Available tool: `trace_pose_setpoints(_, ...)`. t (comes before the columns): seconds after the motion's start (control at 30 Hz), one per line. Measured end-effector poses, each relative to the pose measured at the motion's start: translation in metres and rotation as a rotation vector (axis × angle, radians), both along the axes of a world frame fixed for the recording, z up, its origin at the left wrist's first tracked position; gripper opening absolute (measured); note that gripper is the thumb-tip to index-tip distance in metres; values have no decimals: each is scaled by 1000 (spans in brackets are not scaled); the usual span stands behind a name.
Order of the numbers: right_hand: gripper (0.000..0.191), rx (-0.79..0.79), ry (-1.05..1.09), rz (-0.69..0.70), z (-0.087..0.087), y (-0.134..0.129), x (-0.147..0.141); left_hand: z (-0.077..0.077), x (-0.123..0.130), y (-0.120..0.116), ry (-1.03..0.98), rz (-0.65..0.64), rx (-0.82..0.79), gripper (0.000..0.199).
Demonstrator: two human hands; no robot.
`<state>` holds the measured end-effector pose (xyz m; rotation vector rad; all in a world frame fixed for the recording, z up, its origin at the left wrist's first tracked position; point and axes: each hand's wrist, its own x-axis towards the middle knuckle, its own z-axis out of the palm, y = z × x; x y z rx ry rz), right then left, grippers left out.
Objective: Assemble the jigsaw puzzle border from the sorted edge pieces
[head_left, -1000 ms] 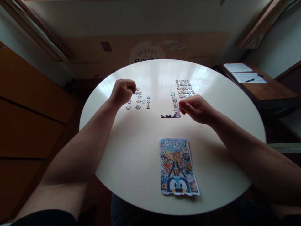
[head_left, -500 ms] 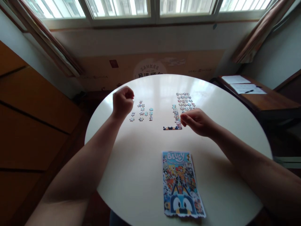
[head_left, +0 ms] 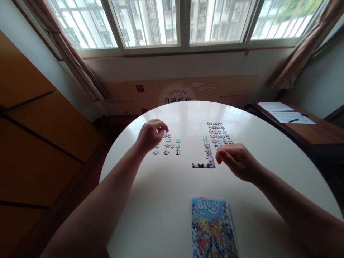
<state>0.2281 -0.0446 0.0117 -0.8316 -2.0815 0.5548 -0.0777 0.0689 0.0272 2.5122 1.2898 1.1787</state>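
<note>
My left hand (head_left: 152,135) hovers over the loose puzzle pieces (head_left: 166,152) on the left of the table. Its fingers are bent, with a small gap between the fingertips and the thumb, and no piece shows in them. My right hand (head_left: 238,161) is closed just right of a joined L-shaped strip of jigsaw puzzle (head_left: 208,152). Its fingertips are curled under, so anything they hold is hidden. Behind that hand, more puzzle pieces (head_left: 217,132) lie in rows, partly covered by it. A Bluey picture sheet (head_left: 213,229) lies nearest me, cut off by the lower edge of the view.
All of this is on a round white table (head_left: 158,204). A wooden side table (head_left: 322,132) with papers (head_left: 291,117) and a pen stands at the right. Orange cabinets (head_left: 34,150) are on the left, and a barred window (head_left: 150,21) is ahead.
The view has tilted upward, so everything sits lower in the picture. My left hand has come from a fist beside the loose pieces to over them, its fingers loosening. My right hand stays closed by the strip.
</note>
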Motion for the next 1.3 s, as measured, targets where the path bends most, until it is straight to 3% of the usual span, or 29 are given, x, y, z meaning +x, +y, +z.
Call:
trace_pose_setpoints(0.1, 48, 0, -15, -5, 1, 0, 1, 3, 4, -8, 253, -166, -182, 23)
trace_pose_setpoints(0.2, 47, -24, -55, -16, 0, 1, 1, 5, 9, -17, 431, -251, -268, 18)
trace_pose_setpoints(0.33, 43, -58, -210, -74, -6, 3, -2, 5, 14, -22, 529, -252, -288, 14)
trace_pose_setpoints(0.53, 19, -1, -265, -86, -20, 7, -13, 8, 22, -29, 659, -156, -336, 17)
trace_pose_setpoints(0.77, 21, 61, -313, -61, -29, 8, -19, 10, 32, -35, 701, -70, -330, 17)
trace_pose_setpoints(1.03, 19, 65, -321, -44, -27, 10, -17, 12, 30, -37, 736, -215, -340, 20)
trace_pose_setpoints(1.2, 20, 58, -344, -46, -27, 10, -17, 6, 31, -36, 672, -392, -353, 24)
trace_pose_setpoints(1.3, 20, 58, -337, -48, -27, 10, -17, 4, 32, -35, 619, -422, -347, 26)
